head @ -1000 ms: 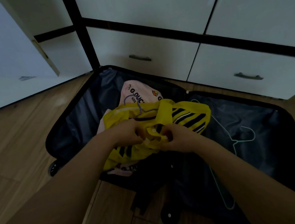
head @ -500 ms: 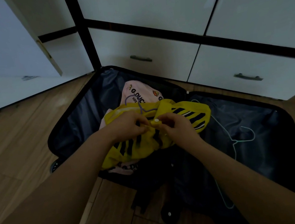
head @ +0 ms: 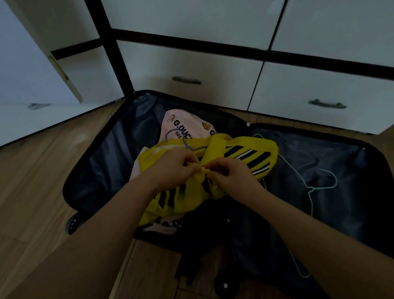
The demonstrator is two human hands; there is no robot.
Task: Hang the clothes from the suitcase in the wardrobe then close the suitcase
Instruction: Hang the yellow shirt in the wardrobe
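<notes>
Both hands had drawn closer together since the earlier frames, meeting over the middle of the yellow top, which had bunched up between them. The left hand and right hand each pinched a fold of that yellow cloth, fingertips almost touching, probably to find the neck opening or fasten something there so it would sit on the purple hanger lying at its upper edge. The top lay on a pink garment in the left half of the open suitcase on the floor. A green hanger waited in the right half, likely for the next garment. Nothing looked hung yet, and the wardrobe door stood open at left.
</notes>
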